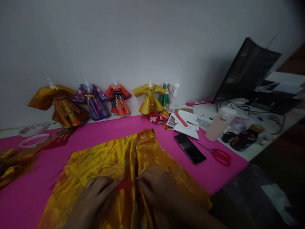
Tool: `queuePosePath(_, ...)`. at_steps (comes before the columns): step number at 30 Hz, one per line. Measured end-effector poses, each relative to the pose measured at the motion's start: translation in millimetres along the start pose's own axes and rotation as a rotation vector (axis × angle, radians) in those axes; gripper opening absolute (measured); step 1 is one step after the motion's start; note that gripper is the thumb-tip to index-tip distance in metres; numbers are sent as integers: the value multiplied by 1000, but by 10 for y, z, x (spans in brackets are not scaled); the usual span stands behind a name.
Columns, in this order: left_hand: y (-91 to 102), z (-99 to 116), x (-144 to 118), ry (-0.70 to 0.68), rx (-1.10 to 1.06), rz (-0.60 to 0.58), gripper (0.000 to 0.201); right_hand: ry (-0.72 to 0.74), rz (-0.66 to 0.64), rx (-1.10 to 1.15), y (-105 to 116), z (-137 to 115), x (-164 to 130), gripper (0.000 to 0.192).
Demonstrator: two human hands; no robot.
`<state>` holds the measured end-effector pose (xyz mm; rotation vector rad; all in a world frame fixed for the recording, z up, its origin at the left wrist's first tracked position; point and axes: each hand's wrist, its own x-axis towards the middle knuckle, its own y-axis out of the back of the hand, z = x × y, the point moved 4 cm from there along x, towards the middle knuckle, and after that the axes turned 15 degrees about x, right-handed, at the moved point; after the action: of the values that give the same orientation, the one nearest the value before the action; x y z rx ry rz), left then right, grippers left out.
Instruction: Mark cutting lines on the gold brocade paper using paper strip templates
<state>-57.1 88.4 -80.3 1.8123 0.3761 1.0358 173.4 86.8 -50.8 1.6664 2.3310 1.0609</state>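
A golden-yellow brocade fabric (107, 156) with a floral pattern lies spread in front of me, with upright folds near its middle. My left hand (97, 194) rests low over its left part. From those fingertips a small flat red piece (125, 185) sticks out toward the fold; its kind is unclear. On the other side of the fold, my right hand (158, 187) has bent fingers pinching the cloth. Dim light and blur soften both hands.
A pink mat (105, 127) covers the table. Small dressed doll forms, including one in purple (92, 98), line the wall. To the right are a phone (190, 148), red-handled scissors (219, 155), papers (187, 122) and a pale bottle (219, 124). Yellow cloth (14, 165) lies left.
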Motion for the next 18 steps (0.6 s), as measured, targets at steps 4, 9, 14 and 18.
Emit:
queuePosePath(4, 3, -13, 62, 37, 7, 6, 29, -96, 3, 43, 151, 80, -70, 12)
queuePosePath(9, 67, -41, 139, 81, 39, 44, 28, -154, -104, 64, 186, 177, -130, 17)
queuePosePath(14, 57, -185, 88, 194, 103, 7, 31, -165, -151, 89, 141, 280, -175, 20)
queuePosePath(18, 72, -270, 91, 309, 52, -87, 30, -190, -155, 98, 122, 338, -204, 22)
